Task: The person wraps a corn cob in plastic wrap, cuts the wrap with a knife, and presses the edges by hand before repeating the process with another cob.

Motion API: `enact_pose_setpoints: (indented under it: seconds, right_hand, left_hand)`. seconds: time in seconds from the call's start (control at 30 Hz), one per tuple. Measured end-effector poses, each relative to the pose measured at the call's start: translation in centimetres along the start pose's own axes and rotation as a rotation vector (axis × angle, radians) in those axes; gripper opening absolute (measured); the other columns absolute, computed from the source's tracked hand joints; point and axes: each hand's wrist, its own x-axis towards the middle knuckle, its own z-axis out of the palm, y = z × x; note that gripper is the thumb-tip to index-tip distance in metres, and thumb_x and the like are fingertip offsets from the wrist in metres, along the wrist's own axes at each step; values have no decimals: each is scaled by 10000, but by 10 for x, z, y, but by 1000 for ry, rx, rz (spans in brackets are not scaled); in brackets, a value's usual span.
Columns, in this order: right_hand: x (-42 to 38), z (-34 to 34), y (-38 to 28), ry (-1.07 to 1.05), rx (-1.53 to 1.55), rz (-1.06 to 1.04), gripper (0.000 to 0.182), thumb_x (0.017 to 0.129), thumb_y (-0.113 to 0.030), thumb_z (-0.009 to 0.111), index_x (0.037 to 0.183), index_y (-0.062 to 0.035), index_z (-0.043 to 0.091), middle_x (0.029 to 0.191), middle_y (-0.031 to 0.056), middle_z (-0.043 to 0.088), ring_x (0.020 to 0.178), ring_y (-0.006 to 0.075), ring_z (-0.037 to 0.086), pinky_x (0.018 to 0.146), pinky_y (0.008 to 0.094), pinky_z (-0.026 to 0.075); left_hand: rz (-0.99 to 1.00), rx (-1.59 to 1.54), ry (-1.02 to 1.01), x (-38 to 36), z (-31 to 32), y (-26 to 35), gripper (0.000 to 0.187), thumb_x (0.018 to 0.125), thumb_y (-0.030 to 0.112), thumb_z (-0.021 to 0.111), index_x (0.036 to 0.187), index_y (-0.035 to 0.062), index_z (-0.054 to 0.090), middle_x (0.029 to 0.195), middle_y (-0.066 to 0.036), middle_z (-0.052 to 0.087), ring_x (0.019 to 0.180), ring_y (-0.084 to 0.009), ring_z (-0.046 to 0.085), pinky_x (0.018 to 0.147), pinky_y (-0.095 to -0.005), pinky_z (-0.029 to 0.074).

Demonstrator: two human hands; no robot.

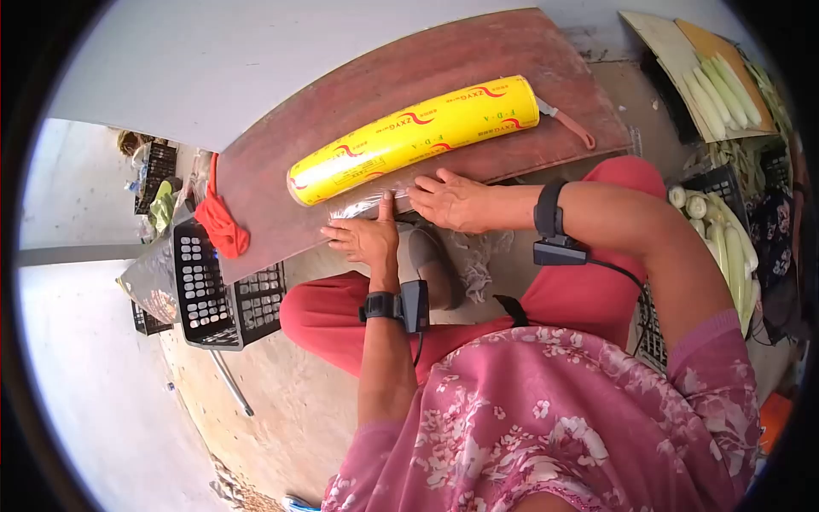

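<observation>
A large yellow roll of cling film [414, 136] with red and green print lies across the reddish board [281, 136]. Between the roll and the board's near edge, a short stretch of clear film [363, 205] shines. My left hand [367, 239] rests at that edge with its fingers spread, fingertips and thumb on or right by the film. My right hand [450, 202] lies flat beside it, fingers stretched out over the film's right end. A knife [570, 124] with a reddish handle sits past the roll's right end.
A red cloth or bag [222, 224] hangs over the board's left corner, above a black plastic crate [205, 290]. At far right, pale peeled stalks [721, 96] lie on a board, and more stalks [725, 239] fill a crate by my right elbow. Film scraps [478, 269] litter the floor.
</observation>
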Motion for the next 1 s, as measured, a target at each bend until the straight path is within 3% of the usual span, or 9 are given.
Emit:
enact_pose_setpoints:
  seconds: [0.17,0.27,0.37,0.47,0.67,1.0]
  right_hand:
    - [6,2,0,89,6,-3,435,785,-160,581,1163,54,570,1222,159,508,1118,285,468,823,438,421]
    - [3,0,1,37,27,1,426,801,-162,563,1167,55,561,1253,172,500,1142,300,468,840,453,420]
    - [0,6,1,82,16,-2,425,814,-169,551,1173,58,554,1283,187,492,1187,319,458,861,466,418]
    - [0,0,1,-2,34,6,436,824,-176,545,1188,63,551,1300,201,489,1221,336,450,882,476,414]
    - [-1,5,1,79,30,2,426,842,-170,522,1202,56,555,1299,206,497,1221,335,458,887,473,413]
    - [0,-3,1,17,40,16,383,846,-166,518,1156,52,573,1255,190,511,1185,322,469,881,466,412]
  left_hand:
    - [0,36,73,10,-3,-8,1289,687,813,580,1452,-127,141,1541,-305,57,1421,-492,70,1071,-637,231]
    - [88,151,164,7,3,-11,1275,689,829,553,1418,-163,216,1533,-318,64,1425,-481,65,1078,-627,226]
    - [192,262,177,1,-9,-8,1224,710,831,521,1366,-184,327,1534,-305,81,1431,-461,64,1092,-613,215]
    - [269,339,183,1,-8,-9,1172,749,819,481,1325,-197,390,1546,-258,107,1435,-442,66,1103,-604,203]
    - [357,441,137,-2,-21,-11,1105,818,783,409,1321,-201,395,1551,-193,173,1437,-421,92,1108,-609,189]
    - [266,312,135,-3,-18,-18,1086,814,763,457,1323,-195,388,1513,-210,259,1419,-420,153,1079,-638,201]
